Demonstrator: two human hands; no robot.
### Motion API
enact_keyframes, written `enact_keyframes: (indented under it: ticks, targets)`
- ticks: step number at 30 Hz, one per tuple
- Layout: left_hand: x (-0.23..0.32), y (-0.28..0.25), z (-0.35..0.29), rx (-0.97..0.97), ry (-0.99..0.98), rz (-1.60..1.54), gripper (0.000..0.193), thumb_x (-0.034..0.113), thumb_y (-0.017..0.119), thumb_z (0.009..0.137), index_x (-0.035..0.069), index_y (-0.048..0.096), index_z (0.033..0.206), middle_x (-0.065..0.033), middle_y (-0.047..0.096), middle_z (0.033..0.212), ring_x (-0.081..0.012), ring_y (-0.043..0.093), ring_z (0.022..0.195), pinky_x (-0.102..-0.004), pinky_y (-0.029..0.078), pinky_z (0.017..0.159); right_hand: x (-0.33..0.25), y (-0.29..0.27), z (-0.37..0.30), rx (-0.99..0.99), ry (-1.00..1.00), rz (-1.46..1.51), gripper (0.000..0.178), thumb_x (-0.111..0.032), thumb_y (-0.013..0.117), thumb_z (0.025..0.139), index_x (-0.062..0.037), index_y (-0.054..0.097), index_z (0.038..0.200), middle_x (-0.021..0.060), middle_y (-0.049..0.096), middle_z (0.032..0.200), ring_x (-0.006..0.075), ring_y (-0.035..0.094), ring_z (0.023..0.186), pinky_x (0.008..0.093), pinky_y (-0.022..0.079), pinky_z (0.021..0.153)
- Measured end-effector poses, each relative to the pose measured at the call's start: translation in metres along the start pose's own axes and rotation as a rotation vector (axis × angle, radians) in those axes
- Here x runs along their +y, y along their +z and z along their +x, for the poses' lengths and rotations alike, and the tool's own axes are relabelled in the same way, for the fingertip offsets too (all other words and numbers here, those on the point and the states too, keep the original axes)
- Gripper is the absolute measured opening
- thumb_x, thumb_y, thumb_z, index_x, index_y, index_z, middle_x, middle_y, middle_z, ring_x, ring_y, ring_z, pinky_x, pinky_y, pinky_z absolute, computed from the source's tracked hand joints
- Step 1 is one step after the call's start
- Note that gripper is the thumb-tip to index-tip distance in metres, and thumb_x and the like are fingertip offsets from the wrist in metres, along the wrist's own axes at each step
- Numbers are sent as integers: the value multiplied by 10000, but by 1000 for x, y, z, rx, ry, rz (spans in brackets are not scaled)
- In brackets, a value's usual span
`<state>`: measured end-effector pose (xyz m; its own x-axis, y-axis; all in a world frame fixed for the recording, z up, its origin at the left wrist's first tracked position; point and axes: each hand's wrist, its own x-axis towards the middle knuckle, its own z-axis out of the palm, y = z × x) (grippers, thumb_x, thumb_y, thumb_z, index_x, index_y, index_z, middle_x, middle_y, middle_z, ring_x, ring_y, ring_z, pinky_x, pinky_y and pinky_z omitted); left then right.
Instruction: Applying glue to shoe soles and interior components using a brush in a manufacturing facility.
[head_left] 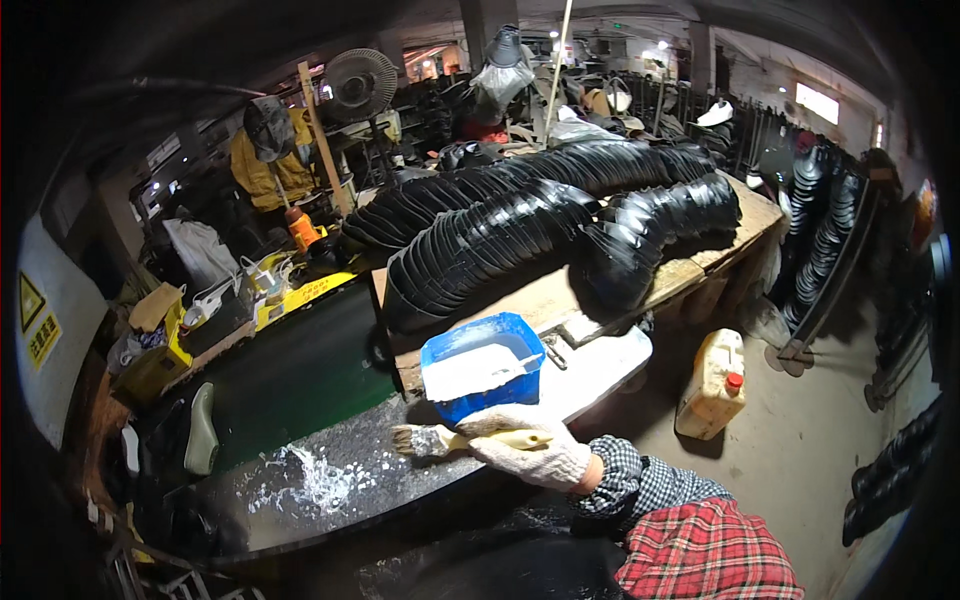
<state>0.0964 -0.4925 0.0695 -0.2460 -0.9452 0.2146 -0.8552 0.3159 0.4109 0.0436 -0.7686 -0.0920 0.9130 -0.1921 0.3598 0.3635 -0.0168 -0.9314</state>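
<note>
My right hand (pixel 535 455), in a white knitted glove, is closed round the yellowish handle of a paintbrush (pixel 428 440). The brush lies roughly level, its pale-coated bristles pointing left over the edge of a dark belt surface (pixel 320 415). Just beyond the glove stands a blue plastic tub (pixel 487 403) with thick white liquid inside. White splashes (pixel 315 482) of what looks like the same liquid mark the belt surface left of the brush. My left hand is outside the picture.
Rows of nested, glossy black curved pieces (pixel 490 250) cover the wooden table (pixel 545 298). A yellowish jerrycan (pixel 712 385) with a red cap stands on the floor at right. Pale green shoe-sole-shaped piece (pixel 201 430) lies at left. Behind are a fan (pixel 362 85) and an orange bottle (pixel 300 228).
</note>
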Motion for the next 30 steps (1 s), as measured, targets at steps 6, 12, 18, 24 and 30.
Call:
enact_keyframes:
  ticks: [6,12,18,24,30]
  targets:
    - [30,-3,-18,-21,-97,73,187,306,628,721,216,514,603,6,432,538,-202,449,491,-349,341,490,7,-8,-3,32,106,120,285,-77,660,901,16,611,1166,81,660,1082,120,614,972,234,500,858]
    - [23,33,-63,-315,-172,163,212,342,669,634,203,537,543,-7,431,473,-193,453,421,-345,321,401,7,-14,-3,80,117,117,272,-97,669,901,27,624,1139,78,672,1033,114,621,926,240,512,824]
    - [34,-53,7,-219,-130,229,123,306,653,576,216,570,592,31,469,530,-180,475,463,-353,329,440,-1,4,14,-1,175,32,287,-111,670,901,27,623,1149,73,667,1025,105,614,917,231,504,811]
    - [-24,-11,-57,159,-47,51,222,354,630,821,172,588,703,9,531,628,-248,566,551,-370,424,465,20,20,29,-3,138,38,264,-79,639,902,35,620,1139,91,671,949,116,622,859,234,511,771]
    - [-78,97,-94,630,90,-289,387,416,502,966,98,562,754,-58,568,741,-272,558,647,-378,437,562,31,44,31,72,175,-85,266,-137,623,905,54,618,1089,94,650,825,152,620,707,263,514,655]
